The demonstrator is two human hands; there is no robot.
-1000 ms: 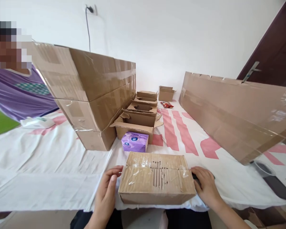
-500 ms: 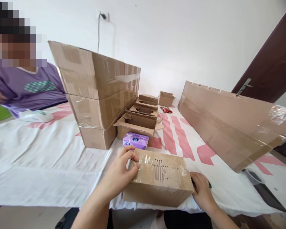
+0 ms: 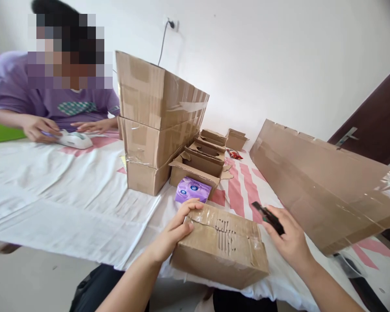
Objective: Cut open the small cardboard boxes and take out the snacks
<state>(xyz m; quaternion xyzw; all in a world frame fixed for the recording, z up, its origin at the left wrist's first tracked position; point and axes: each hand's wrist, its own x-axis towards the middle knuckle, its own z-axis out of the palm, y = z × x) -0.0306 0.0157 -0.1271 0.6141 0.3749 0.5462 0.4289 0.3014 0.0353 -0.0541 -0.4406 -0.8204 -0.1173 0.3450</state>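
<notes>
Left hand [image 3: 173, 232] grip clasps corner of taped box [image 3: 221, 251], steadying it on table [image 3: 68, 208]; right hand [image 3: 289, 242] grip closed around dark tool [image 3: 267, 215].

Brown box [image 3: 221, 247] — purple pack [image 3: 192, 190] — pink-striped white cloth [image 3: 84, 203].

No writing could be read anywhere. The purple pack [image 3: 193, 190] behind the taped box [image 3: 221, 249] bore small round blue marks, too blurred to make out. The torn strokes in the box's tape spelled nothing, and the other person's purple shirt [image 3: 84, 118] showed only a checked patch
</notes>
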